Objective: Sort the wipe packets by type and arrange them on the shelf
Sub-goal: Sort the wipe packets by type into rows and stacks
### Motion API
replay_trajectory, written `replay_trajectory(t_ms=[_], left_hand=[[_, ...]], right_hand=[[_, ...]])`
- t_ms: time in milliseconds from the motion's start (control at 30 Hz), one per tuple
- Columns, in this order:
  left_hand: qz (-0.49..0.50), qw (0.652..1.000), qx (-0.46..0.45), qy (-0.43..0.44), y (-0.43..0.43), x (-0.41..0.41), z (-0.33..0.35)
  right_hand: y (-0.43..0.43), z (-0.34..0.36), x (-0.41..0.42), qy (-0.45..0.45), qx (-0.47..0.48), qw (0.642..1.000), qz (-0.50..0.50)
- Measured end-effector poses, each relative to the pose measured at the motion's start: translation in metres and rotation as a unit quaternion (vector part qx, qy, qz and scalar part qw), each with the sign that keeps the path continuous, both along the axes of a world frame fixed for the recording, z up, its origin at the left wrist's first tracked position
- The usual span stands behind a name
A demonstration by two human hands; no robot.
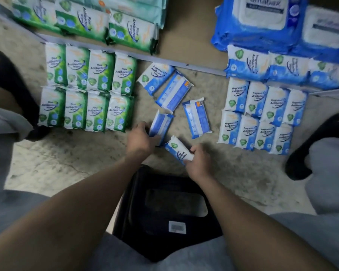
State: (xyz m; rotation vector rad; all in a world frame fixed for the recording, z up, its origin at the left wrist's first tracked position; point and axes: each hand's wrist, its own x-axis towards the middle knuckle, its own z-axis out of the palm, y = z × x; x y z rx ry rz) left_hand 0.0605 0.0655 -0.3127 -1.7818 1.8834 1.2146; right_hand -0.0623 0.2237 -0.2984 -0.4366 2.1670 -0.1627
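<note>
Several blue wipe packets lie loose on the floor between two sorted groups. My left hand [140,140] grips one blue packet [161,125] by its near end. My right hand [197,162] holds another blue packet [177,150], label side up. Three more loose blue packets lie beyond: one face up [155,78], two face down [174,91] [197,118]. Green pine packets [86,87] stand in two rows on the left. Blue fragrance-free packets [260,116] stand in two rows on the right. The shelf [186,34] above carries green packets [82,18] and blue packets [282,67].
Large blue Antabax packs [272,22] are stacked on the shelf at the upper right. A black stool [164,216] sits under me between my knees. My black shoes [10,89] [317,145] rest on the floor at either side of the packet groups.
</note>
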Motion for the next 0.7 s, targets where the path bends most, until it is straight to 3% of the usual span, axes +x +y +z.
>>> replay_trajectory(t_ms=[100,233,433,700], left_hand=[[-0.005,0.998,-0.045,0.032,0.003,0.004,0.007],[-0.091,0.985,-0.137,0.057,0.007,0.016,0.015],[-0.181,0.979,-0.070,0.070,0.016,0.021,0.017],[-0.131,0.991,-0.020,0.030,0.026,-0.001,0.010]], right_hand=[[-0.001,0.006,-0.011,-0.028,0.003,0.998,-0.059],[-0.001,0.015,-0.031,-0.041,-0.031,0.990,-0.128],[0.010,0.026,-0.053,-0.066,-0.084,0.975,-0.194],[0.028,0.038,-0.068,-0.004,-0.103,0.969,-0.226]])
